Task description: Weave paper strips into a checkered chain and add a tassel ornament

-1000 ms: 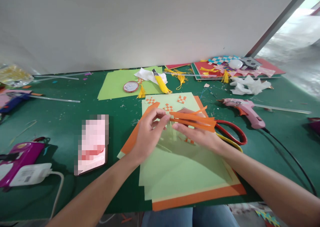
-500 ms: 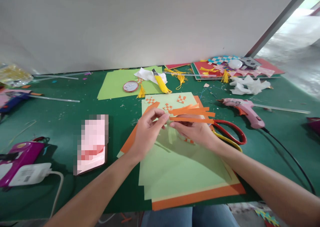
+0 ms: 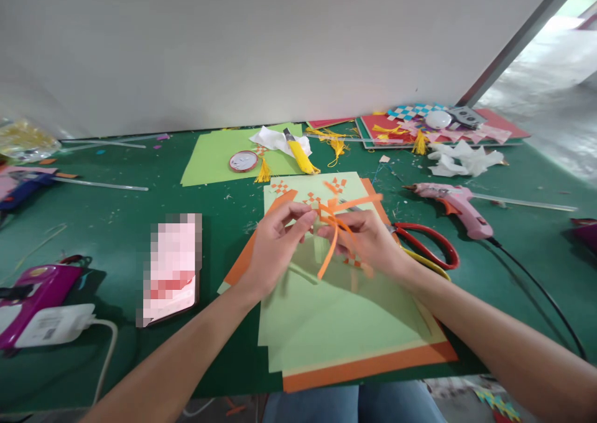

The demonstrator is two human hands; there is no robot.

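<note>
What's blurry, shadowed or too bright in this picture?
Head view: some orange strips look motion-smeared; head view: soft shadows fall across the pale green paper; head view: glare washes out the background at upper right; head view: blocky pixels hide much of the phone.

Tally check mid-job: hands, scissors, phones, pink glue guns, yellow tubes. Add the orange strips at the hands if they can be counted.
Hands: 2, left hand and right hand
Scissors: 1
Phone: 1
Pink glue gun: 1
Yellow tube: 1
Orange strips: overlapping and blurred, cannot count
Total without strips: 6
</note>
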